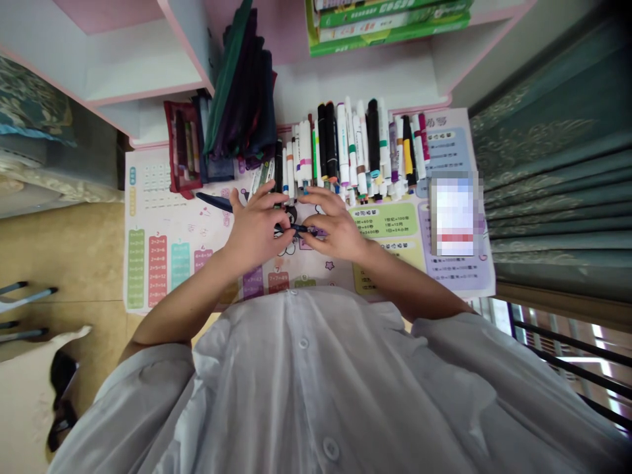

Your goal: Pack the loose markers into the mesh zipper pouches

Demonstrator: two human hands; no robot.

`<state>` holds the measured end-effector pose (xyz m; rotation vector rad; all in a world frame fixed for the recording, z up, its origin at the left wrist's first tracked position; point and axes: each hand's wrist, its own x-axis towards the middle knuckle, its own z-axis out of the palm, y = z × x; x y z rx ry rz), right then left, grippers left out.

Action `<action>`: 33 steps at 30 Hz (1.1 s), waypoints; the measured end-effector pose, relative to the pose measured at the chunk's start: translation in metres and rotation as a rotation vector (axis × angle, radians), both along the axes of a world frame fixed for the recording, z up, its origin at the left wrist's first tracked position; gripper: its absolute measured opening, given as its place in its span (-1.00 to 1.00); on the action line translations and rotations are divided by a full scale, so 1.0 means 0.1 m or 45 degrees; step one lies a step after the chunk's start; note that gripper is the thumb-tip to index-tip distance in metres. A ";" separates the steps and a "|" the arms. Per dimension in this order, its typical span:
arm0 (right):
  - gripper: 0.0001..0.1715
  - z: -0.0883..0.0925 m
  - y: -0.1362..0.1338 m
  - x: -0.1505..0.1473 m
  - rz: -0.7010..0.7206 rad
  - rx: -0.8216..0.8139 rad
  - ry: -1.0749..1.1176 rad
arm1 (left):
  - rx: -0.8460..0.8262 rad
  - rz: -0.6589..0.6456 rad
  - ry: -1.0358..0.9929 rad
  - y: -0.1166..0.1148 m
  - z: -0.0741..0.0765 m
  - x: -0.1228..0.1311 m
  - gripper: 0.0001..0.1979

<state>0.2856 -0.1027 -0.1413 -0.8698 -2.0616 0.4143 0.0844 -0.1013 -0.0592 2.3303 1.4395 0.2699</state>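
Head view: left hand (257, 227) curled, fingers pinching a slim dark blue pen (294, 228) above a printed times-table mat (157, 270). Right hand (336, 225) half curled, fingertips at the pen's far end, grip unclear. A second dark pen (213, 203) lies on the mat to the left. A row of felt markers (355, 148) sits just beyond the hands, a red pouch (180, 148) beside them.

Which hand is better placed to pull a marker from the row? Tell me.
Right, probably: the right hand sits below the middle of the marker row, fingertips close to it; the left hand lies nearer the row's end.
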 end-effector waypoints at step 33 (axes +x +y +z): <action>-0.76 0.02 0.05 0.02 -0.011 0.032 -0.001 | -0.125 0.066 -0.052 0.00 -0.10 -0.04 -0.85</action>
